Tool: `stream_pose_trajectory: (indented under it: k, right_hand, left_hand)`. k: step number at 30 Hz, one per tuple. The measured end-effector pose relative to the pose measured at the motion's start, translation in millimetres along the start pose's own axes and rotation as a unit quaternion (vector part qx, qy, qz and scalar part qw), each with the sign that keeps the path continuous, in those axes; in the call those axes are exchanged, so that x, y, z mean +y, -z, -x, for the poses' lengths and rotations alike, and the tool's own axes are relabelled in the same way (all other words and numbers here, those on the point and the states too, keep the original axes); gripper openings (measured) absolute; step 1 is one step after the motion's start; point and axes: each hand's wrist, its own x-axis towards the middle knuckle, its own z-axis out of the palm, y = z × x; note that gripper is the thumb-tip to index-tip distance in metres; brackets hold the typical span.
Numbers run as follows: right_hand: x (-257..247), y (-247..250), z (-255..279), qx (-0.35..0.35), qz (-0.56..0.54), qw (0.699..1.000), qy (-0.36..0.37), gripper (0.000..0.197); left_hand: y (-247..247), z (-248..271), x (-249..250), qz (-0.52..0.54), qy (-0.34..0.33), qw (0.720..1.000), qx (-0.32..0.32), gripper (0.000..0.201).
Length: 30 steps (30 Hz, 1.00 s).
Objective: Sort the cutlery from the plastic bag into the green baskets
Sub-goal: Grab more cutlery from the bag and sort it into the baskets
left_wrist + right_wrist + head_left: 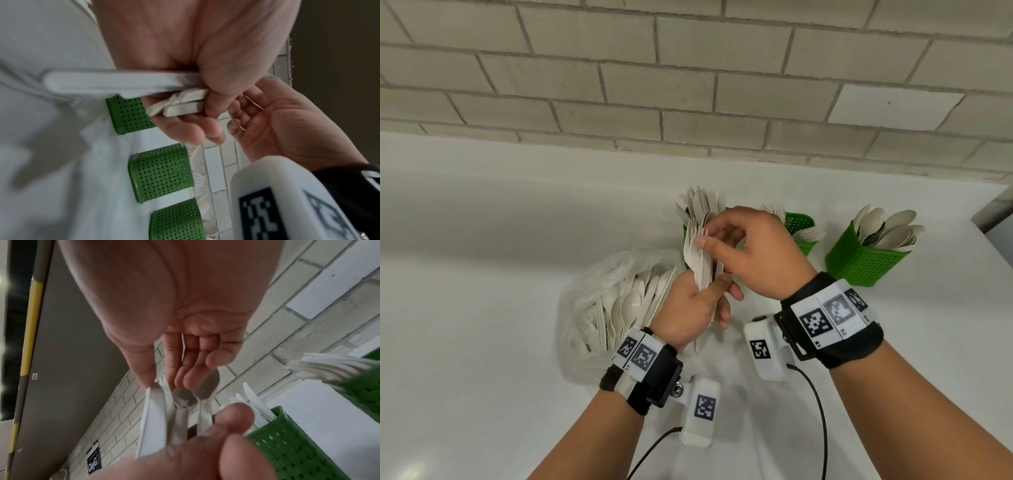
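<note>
My left hand grips the handles of a mixed bunch of white plastic cutlery, held upright above the counter. My right hand comes over the bunch and pinches its upper ends between thumb and fingers. The right wrist view shows a knife, a fork and spoons in the cutlery bunch. Three green baskets stand behind. The left basket holds knives and is partly hidden by my hands. The middle basket holds forks and the right basket holds spoons. The clear plastic bag lies at the left with several pieces inside.
The white counter runs up to a grey tiled wall. Its right edge lies just past the spoon basket. Camera cables trail from my wrists over the near counter.
</note>
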Motion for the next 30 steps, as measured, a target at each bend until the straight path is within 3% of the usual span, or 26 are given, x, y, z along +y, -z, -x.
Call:
stream_pose_trajectory:
  k: [8, 16, 20, 22, 24, 26, 28, 29, 30]
  right_hand:
    - [-2, 2, -3, -0.013, -0.063, 0.998, -0.025, 0.004]
    - [-7, 8, -10, 0.123, -0.225, 0.967, -0.006, 0.007]
    - [-8, 14, -9, -0.007, -0.245, 0.969, 0.003, 0.008]
    - [-10, 17, -9, -0.015, -0.237, 0.971, 0.018, 0.008]
    - [-13, 21, -12, 0.087, -0.300, 0.950, 0.024, 0.009]
    - [-21, 29, -15, 0.173, -0.431, 0.885, 0.005, 0.010]
    - [-27, 39, -16, 0.214, -0.520, 0.826, -0.031, 0.013]
    - [-27, 43, -16, 0.222, -0.526, 0.819, -0.050, 0.013]
    - [-28, 46, -16, 0.218, -0.507, 0.831, -0.063, 0.014]
  left_hand:
    - [1, -2, -5, -0.024, 0.002, 1.000, 0.000, 0.019]
    - [1, -3, -5, -0.030, -0.004, 0.999, -0.010, 0.014]
    - [-1, -1, -4, -0.034, -0.005, 0.999, -0.014, 0.014]
    - [-1, -1, -4, -0.037, -0.006, 0.999, -0.013, 0.015]
    - [1, -1, -4, -0.036, -0.002, 0.999, -0.008, 0.015]
    - [2, -2, -5, -0.032, 0.000, 0.999, 0.000, 0.017]
    - [2, -2, -5, -0.031, 0.000, 0.999, 0.007, 0.018]
    - [2, -1, -5, -0.031, 0.000, 0.999, 0.009, 0.018]
    - [2, -1, -5, -0.031, 0.000, 0.999, 0.009, 0.018]
